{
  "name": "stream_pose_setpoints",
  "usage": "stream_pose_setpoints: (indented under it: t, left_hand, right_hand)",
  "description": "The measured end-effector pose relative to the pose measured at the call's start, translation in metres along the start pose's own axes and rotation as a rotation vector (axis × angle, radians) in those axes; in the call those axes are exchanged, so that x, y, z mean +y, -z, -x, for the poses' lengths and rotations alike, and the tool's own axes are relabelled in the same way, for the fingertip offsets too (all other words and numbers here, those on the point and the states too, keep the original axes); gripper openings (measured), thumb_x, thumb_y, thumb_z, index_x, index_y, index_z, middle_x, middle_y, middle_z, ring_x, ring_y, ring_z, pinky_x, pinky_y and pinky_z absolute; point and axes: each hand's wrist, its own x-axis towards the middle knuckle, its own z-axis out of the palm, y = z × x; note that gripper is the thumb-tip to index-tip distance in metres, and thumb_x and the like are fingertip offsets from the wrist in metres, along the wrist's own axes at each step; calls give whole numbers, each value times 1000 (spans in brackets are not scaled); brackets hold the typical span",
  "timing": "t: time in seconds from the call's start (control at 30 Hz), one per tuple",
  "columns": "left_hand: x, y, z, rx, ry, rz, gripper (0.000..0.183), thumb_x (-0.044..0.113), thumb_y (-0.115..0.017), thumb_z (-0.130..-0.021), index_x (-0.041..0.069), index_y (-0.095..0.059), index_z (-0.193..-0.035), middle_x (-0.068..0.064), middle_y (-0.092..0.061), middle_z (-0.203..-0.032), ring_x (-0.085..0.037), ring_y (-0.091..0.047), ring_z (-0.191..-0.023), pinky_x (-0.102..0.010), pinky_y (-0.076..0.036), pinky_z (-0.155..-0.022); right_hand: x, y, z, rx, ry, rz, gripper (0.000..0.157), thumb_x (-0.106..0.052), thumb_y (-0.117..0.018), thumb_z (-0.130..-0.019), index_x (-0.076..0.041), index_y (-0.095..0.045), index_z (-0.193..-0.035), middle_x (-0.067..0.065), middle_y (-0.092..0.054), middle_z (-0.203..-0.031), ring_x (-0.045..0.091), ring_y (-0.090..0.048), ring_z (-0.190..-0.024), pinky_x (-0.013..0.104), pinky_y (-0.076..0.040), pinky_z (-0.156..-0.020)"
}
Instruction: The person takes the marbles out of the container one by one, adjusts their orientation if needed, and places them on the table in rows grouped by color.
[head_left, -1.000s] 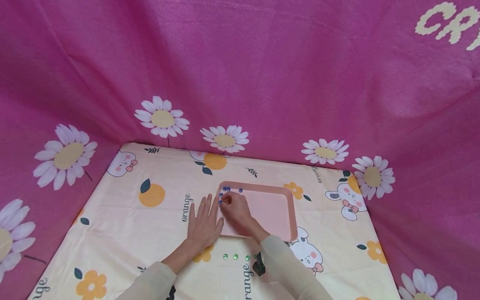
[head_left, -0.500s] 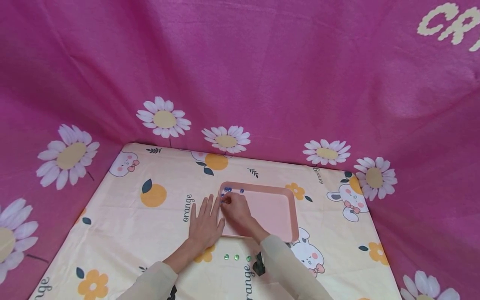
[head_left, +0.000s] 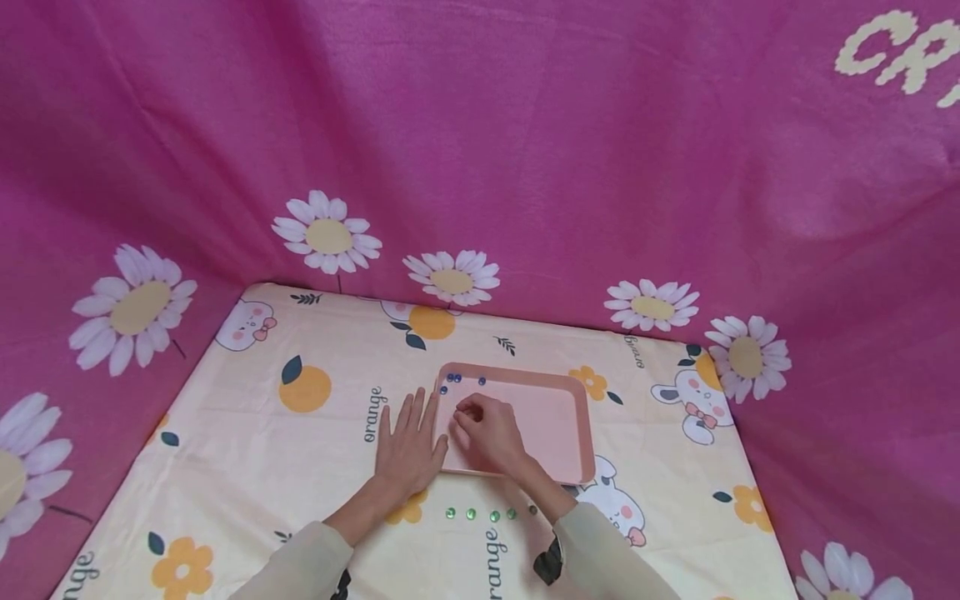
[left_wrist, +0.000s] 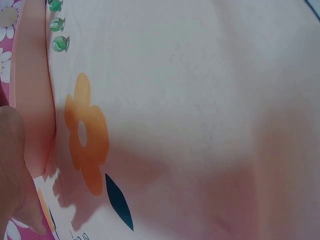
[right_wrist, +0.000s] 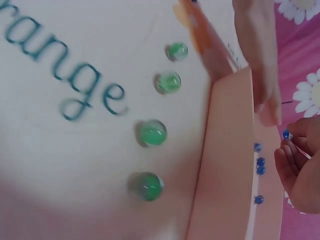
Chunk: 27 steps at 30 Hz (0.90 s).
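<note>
My right hand [head_left: 491, 429] is over the left half of a pink tray [head_left: 551, 379]. Between its thumb and fingertips it pinches a blue marble [right_wrist: 286, 134], which shows in the right wrist view. Several other blue marbles [head_left: 482, 381] lie in the tray's far left part, a few close to the corner. Beside the tray's left wall rests my left hand [head_left: 408, 446], fingers straight and spread, holding nothing. In the left wrist view only part of that hand [left_wrist: 17, 175] shows at the left edge, next to the tray's wall.
Several green marbles [head_left: 471, 514] form a row on the patterned cloth [head_left: 337, 483], just in front of the tray's near side. Magenta curtains [head_left: 525, 167] with daisies stand behind and at both sides of the table.
My right hand has drawn back from the tray's left wall, to the right and nearer to me, with a blue marble pinched. More of the green row shows. The left hand has stayed put.
</note>
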Motion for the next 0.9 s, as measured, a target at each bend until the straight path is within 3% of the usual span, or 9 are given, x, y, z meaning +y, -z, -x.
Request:
stream_pose_setpoints:
  t: [0.2, 0.53, 0.73, 0.9]
  left_hand:
    - [0, 0, 0, -5, 7, -2, 73, 48, -43, -101, 10, -23, -160, -14, -20, -164, -33, -19, -149, -59, -7, -118]
    - [2, 3, 0, -28, 19, -16, 75, 49, -43, -100, 11, -20, -160, -13, -18, -165, -31, -18, -150, -58, -6, -119]
    - [3, 3, 0, -35, 20, -10, 75, 49, -43, -101, 11, -20, -160, -13, -17, -165, -31, -17, -150, -58, -6, -119]
    - [2, 0, 0, -27, 17, 11, 74, 48, -43, -101, 11, -20, -160, -13, -17, -165, -31, -17, -150, -58, -5, -119]
  right_hand:
    - [-2, 7, 33, 25, 97, -47, 13, -14, -72, -93, -6, -75, -103, -6, -70, -89, 9, -61, -78, 24, -56, -76]
    - [4, 8, 93, -64, 133, -76, 9, -10, -75, -89, -11, -77, -99, -12, -69, -88, 1, -62, -76, 20, -56, -70]
    - [14, -3, 119, -106, 187, -153, 7, -4, -76, -87, -7, -77, -93, -4, -73, -86, -1, -65, -74, 18, -56, -63]
    - [23, -16, 132, -46, 307, -160, 4, -4, -78, -85, -7, -77, -88, 1, -74, -86, -1, -65, -74, 14, -54, -62]
